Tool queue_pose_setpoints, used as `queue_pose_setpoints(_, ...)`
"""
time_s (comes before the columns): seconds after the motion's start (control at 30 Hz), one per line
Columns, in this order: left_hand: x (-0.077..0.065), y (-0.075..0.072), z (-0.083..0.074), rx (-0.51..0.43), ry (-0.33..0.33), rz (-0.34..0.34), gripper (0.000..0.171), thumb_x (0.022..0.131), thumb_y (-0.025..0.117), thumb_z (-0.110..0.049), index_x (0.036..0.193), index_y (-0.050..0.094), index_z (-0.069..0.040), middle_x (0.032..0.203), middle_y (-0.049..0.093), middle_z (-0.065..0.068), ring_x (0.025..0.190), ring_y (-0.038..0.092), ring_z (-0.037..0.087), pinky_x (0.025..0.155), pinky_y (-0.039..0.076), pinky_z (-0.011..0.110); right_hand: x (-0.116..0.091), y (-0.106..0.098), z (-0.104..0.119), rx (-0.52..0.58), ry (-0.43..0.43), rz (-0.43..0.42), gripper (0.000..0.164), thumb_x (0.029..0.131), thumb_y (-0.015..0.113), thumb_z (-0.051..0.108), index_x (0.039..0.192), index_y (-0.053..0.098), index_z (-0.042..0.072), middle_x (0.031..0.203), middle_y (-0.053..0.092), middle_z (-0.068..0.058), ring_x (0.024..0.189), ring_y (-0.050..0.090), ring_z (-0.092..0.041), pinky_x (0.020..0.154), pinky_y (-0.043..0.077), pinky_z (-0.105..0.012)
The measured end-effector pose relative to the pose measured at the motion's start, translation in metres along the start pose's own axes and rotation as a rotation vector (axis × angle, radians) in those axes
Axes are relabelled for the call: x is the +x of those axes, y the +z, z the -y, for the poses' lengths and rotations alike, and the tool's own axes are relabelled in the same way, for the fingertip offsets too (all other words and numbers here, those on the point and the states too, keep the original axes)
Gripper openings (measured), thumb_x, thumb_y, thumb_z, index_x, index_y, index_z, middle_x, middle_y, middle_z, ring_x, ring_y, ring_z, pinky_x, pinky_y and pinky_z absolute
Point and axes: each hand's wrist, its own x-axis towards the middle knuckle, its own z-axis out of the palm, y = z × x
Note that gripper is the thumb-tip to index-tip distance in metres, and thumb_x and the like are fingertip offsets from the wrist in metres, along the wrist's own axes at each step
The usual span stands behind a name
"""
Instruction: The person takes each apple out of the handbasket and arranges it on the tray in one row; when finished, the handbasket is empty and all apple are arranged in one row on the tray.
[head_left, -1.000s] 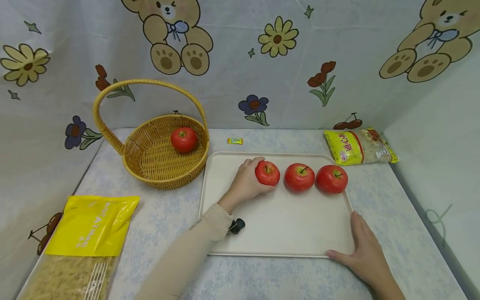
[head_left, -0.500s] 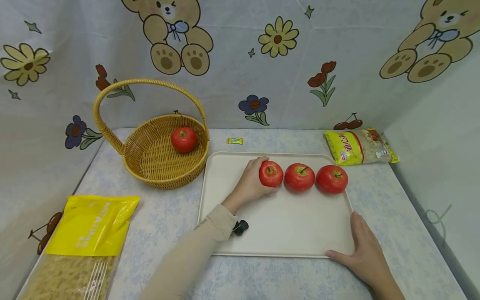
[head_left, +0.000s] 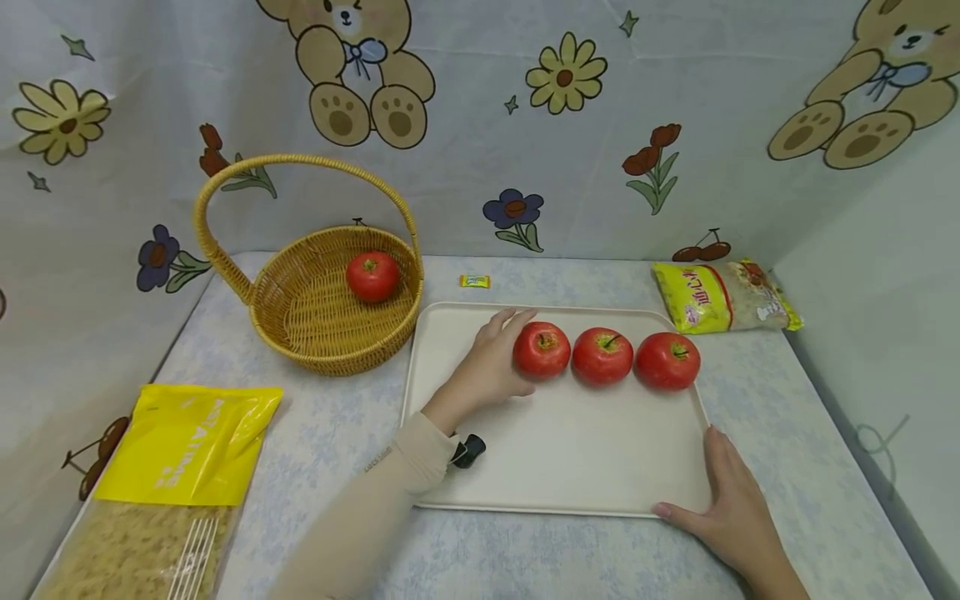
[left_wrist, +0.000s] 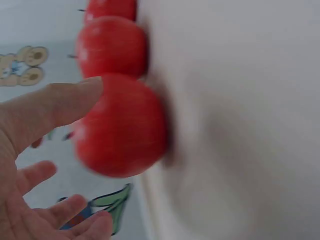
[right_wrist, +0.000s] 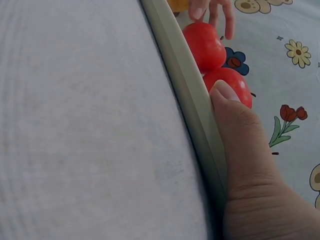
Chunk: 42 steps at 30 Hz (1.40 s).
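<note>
Seemingly a release step — left hand (head_left: pixel 483 368) spread beside the leftmost apple (head_left: pixel 542 351), far side of tray (head_left: pixel 592 446); right hand (head_left: pixel 726 503) braces near right corner, grip unclear — next likely calls for backing off cleanly.

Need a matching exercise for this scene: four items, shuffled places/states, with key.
Column 1
1. Wicker basket
2. White tray
3. Left hand
4. Right hand

Column 2
A. At the near right corner, thumb along the rim
B. Holds a single apple
C. Beside the leftmost apple of a row, fingers not closed round it
D. Bears three apples in a row

Pairs: 1-B, 2-D, 3-C, 4-A
</note>
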Motion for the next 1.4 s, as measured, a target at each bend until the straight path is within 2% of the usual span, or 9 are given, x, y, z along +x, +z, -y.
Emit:
queue_pose_setpoints(0.17, -0.030, -0.041, -0.008, -0.015, 0.062, -0.032, 0.085, 0.077, 0.084, -0.016, 0.149, 0.042, -0.028, 0.155, 0.035, 0.001, 0.140, 0.038, 0.025, 0.104, 0.047, 0.047, -0.001, -0.001, 0.000, 0.003, 0.011, 0.006, 0.145, 0.062, 0.084, 0.062, 0.157, -0.006, 0.000, 0.161, 0.006, -0.033, 0.146, 0.012, -0.053, 0.105, 0.024, -0.076)
queue_pose_setpoints(0.27, -0.048, -0.070, -0.005, -0.082, 0.090, -0.126, 0.069, 0.081, 0.081, -0.018, 0.143, 0.051, -0.022, 0.144, 0.048, 0.002, 0.130, 0.049, 0.024, 0.107, 0.046, 0.044, -0.001, -0.002, 0.001, 0.001, 0.011, 0.003, 0.145, 0.063, 0.084, 0.062, 0.157, -0.006, 0.000, 0.161, 0.005, -0.033, 0.146, 0.012, -0.053, 0.105, 0.024, -0.076)
queue_pose_setpoints(0.37, -0.059, -0.099, 0.008, -0.182, 0.091, -0.246, 0.058, 0.084, 0.078, -0.018, 0.137, 0.055, -0.016, 0.134, 0.055, 0.005, 0.120, 0.054, 0.026, 0.106, 0.045, 0.042, -0.002, -0.003, 0.001, -0.003, 0.010, -0.004, 0.145, 0.063, 0.084, 0.063, 0.157, -0.007, 0.001, 0.161, 0.005, -0.033, 0.147, 0.012, -0.052, 0.105, 0.024, -0.075)
queue_pose_setpoints(0.5, -0.063, -0.131, 0.036, -0.313, 0.011, -0.420, 0.055, 0.085, 0.078, -0.017, 0.134, 0.053, -0.013, 0.130, 0.056, 0.008, 0.119, 0.053, 0.029, 0.106, 0.042, 0.043, -0.002, -0.003, 0.000, -0.003, 0.003, -0.017, 0.145, 0.063, 0.084, 0.063, 0.157, -0.006, 0.001, 0.161, 0.005, -0.033, 0.147, 0.012, -0.052, 0.106, 0.024, -0.075)
queue_pose_setpoints(0.63, -0.056, -0.153, 0.066, -0.341, -0.164, -0.514, 0.069, 0.084, 0.078, -0.021, 0.143, 0.043, -0.017, 0.144, 0.043, 0.011, 0.129, 0.043, 0.032, 0.105, 0.040, 0.049, -0.001, -0.002, -0.003, 0.010, -0.022, -0.028, 0.144, 0.063, 0.085, 0.062, 0.157, -0.005, 0.000, 0.161, 0.007, -0.034, 0.147, 0.013, -0.052, 0.108, 0.022, -0.074)
queue_pose_setpoints(0.73, -0.044, -0.160, 0.085, -0.276, -0.271, -0.497, 0.082, 0.084, 0.078, -0.023, 0.151, 0.032, -0.019, 0.155, 0.028, 0.013, 0.140, 0.033, 0.035, 0.108, 0.037, 0.057, -0.001, -0.001, -0.005, 0.011, -0.032, -0.033, 0.143, 0.064, 0.084, 0.062, 0.157, -0.005, 0.000, 0.161, 0.007, -0.034, 0.147, 0.012, -0.052, 0.109, 0.020, -0.074)
queue_pose_setpoints(0.87, -0.027, -0.163, 0.105, -0.176, -0.333, -0.472, 0.092, 0.083, 0.078, -0.021, 0.156, 0.022, -0.018, 0.162, 0.016, 0.015, 0.147, 0.023, 0.040, 0.113, 0.030, 0.064, -0.002, -0.001, -0.005, 0.013, -0.039, -0.037, 0.142, 0.065, 0.084, 0.062, 0.157, -0.005, 0.000, 0.161, 0.007, -0.034, 0.147, 0.012, -0.052, 0.110, 0.018, -0.074)
queue_pose_setpoints(1.1, -0.004, -0.156, 0.121, -0.136, -0.368, -0.421, 0.101, 0.082, 0.078, -0.019, 0.159, 0.012, -0.015, 0.164, 0.010, 0.017, 0.147, 0.020, 0.043, 0.113, 0.030, 0.064, -0.002, 0.001, -0.004, 0.009, -0.017, -0.016, 0.143, 0.065, 0.083, 0.064, 0.157, -0.007, 0.000, 0.161, 0.004, -0.033, 0.148, 0.010, -0.052, 0.110, 0.018, -0.074)
queue_pose_setpoints(1.4, 0.005, -0.145, 0.132, -0.127, -0.353, -0.418, 0.107, 0.082, 0.077, -0.019, 0.160, 0.004, -0.018, 0.164, 0.010, 0.018, 0.148, 0.015, 0.045, 0.113, 0.028, 0.066, 0.000, 0.001, -0.002, 0.007, -0.016, -0.003, 0.143, 0.064, 0.082, 0.065, 0.157, -0.007, 0.001, 0.161, 0.006, -0.033, 0.146, 0.013, -0.052, 0.106, 0.023, -0.076)
